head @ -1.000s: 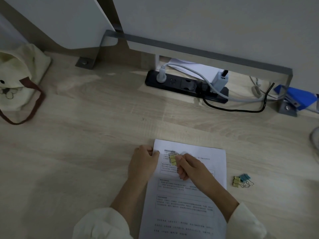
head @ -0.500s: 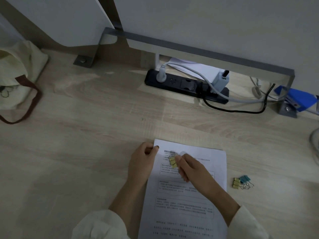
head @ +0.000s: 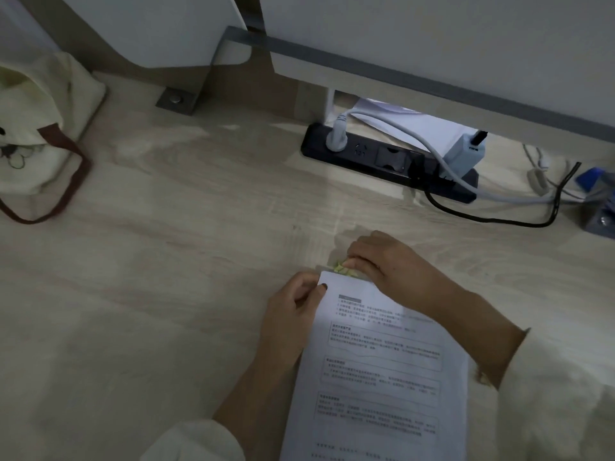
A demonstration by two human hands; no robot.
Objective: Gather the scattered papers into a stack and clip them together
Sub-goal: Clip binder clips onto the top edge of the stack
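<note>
Gathered into one paper stack (head: 376,377) on the desk (head: 166,294), lengthwise near to far, leaning slightly left at the far end. Gripped at the far-left corner by the left hand (head: 289,324), thumb on top. Pinched in the right hand (head: 389,264): yellow binder clip (head: 342,269), at the stack's far edge, just right of that corner. Likely mid-clipping; to seat, push nearward along the length. Cannot tell whether biting paper yet.
</note>
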